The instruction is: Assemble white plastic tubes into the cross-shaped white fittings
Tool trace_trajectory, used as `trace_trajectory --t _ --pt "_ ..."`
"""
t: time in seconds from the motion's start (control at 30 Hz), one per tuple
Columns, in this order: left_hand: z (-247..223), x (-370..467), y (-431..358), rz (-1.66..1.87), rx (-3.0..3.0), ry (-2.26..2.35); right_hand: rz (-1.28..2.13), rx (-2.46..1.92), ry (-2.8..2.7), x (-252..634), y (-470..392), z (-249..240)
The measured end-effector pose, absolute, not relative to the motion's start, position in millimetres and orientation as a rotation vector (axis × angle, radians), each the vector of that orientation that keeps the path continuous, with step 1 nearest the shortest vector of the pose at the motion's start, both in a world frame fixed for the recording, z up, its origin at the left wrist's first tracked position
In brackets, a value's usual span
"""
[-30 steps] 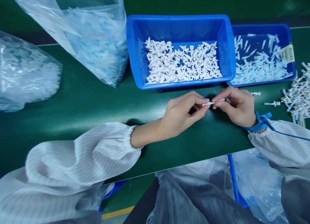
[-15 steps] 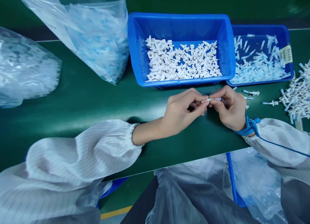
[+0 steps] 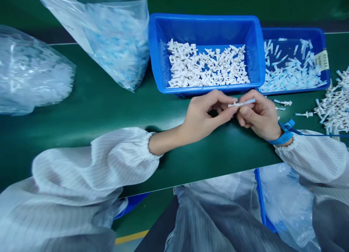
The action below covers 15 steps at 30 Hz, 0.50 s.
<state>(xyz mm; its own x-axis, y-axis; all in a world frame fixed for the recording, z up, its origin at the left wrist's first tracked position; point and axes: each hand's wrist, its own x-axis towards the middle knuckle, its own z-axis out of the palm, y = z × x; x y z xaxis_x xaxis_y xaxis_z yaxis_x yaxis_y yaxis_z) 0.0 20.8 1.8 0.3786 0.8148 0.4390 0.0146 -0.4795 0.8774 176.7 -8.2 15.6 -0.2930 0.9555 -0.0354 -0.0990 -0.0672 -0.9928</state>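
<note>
Between finger and thumb my left hand (image 3: 201,117) pinches the white end of a small plastic connector with a pale blue tube (image 3: 247,102) in line with it. My right hand (image 3: 259,116) is closed around the tube end, its index finger behind the tube and its thumb below. The tube's tip shows past the fingers. Both hands are just above the green table (image 3: 131,116), in front of a blue bin (image 3: 207,23) of white plastic connectors (image 3: 207,66).
A lower blue tray (image 3: 291,33) holds pale blue tubes (image 3: 294,76). To the right lies a heap of connectors with tubes (image 3: 336,103), with several loose ones nearby. Two clear bags (image 3: 117,41) of parts stand on the left. A blue cord runs from my right wristband (image 3: 283,135).
My right thumb has moved down off the tube, and more of the tube now shows. Both hands are slightly nearer the bin, and the connector is still in my left fingers.
</note>
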Motion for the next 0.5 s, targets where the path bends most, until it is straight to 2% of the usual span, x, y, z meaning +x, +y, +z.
trace_trajectory --t 0.17,0.37,0.5 --pt "16 -1 28 1.283 1.983 0.702 1.732 -0.944 -1.348 171 -10 15" --pt "32 27 43 0.736 2.468 0.68 1.995 -0.896 -1.651 174 -7 20" --pt "45 49 42 0.542 2.606 0.719 2.087 -0.98 -1.695 177 -6 22"
